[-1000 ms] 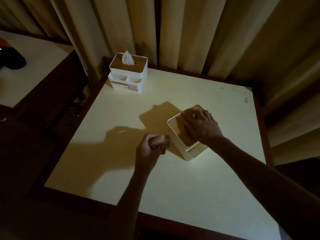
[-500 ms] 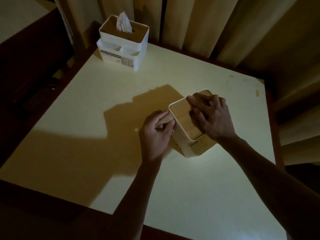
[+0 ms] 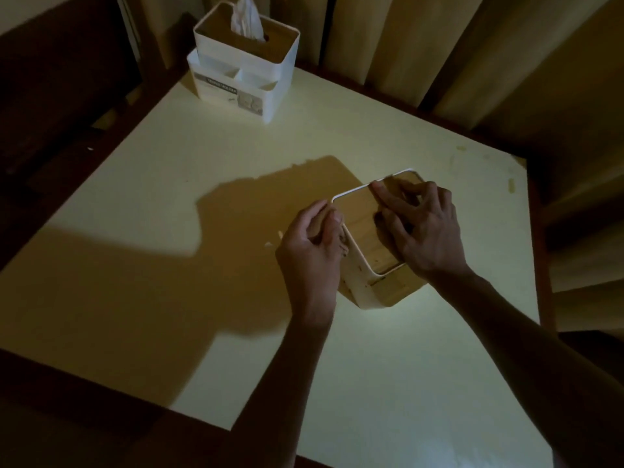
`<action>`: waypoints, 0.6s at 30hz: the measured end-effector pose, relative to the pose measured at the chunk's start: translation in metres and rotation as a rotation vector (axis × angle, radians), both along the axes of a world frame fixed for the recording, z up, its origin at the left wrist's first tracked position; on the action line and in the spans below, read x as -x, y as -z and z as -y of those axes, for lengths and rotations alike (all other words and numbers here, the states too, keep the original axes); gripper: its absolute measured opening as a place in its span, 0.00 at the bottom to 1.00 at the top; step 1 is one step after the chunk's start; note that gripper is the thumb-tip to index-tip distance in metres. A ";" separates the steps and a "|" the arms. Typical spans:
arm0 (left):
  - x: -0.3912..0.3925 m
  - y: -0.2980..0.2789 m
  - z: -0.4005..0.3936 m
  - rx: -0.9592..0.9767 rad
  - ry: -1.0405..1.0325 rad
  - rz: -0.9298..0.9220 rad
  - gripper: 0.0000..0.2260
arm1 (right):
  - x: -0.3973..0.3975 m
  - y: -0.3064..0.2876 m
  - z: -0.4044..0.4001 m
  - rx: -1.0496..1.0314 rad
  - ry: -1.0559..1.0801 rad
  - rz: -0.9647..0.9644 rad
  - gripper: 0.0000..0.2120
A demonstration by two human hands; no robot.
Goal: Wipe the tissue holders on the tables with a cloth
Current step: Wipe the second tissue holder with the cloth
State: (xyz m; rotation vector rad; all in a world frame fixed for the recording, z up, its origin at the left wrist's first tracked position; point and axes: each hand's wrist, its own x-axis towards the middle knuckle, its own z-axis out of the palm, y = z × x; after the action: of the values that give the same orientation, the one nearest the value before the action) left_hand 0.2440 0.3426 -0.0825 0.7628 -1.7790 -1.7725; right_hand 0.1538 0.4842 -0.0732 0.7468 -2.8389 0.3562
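Observation:
A white tissue holder (image 3: 358, 286) with a wooden lid stands near the middle of the cream table (image 3: 148, 170). My right hand (image 3: 420, 231) rests on the lid, with bent fingers pressing down and the index finger reaching the far rim. My left hand (image 3: 312, 248) grips a small beige cloth (image 3: 343, 246) and holds it against the holder's left side; most of the cloth is hidden in my fingers. A second white tissue holder (image 3: 270, 72), with a tissue sticking out of its wooden top and open front compartments, stands at the far left corner.
Beige curtains (image 3: 388, 45) hang right behind the table's far edge. Dark wooden trim borders the tabletop, and dark furniture stands to the left. The room is dim, and my arms cast large shadows across the left half of the table.
My left hand has moved up with the cloth to the upper left side of the near holder. My right hand stays on the lid. The view has moved closer to the table.

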 end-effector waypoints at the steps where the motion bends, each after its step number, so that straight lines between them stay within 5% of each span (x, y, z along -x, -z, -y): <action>1: -0.009 0.001 -0.007 0.025 -0.003 -0.007 0.11 | 0.000 0.000 0.000 0.004 0.003 0.001 0.21; 8: -0.060 0.000 -0.066 0.062 0.044 0.059 0.13 | 0.000 -0.001 0.000 -0.010 0.018 0.034 0.22; 18: 0.007 0.031 0.000 0.194 0.027 0.178 0.12 | -0.001 -0.003 0.003 -0.008 0.026 0.058 0.24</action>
State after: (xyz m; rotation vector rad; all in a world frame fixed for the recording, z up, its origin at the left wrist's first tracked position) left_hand 0.2375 0.3426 -0.1134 0.8401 -2.0512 -1.5610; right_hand 0.1550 0.4811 -0.0697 0.7123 -2.9030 0.3694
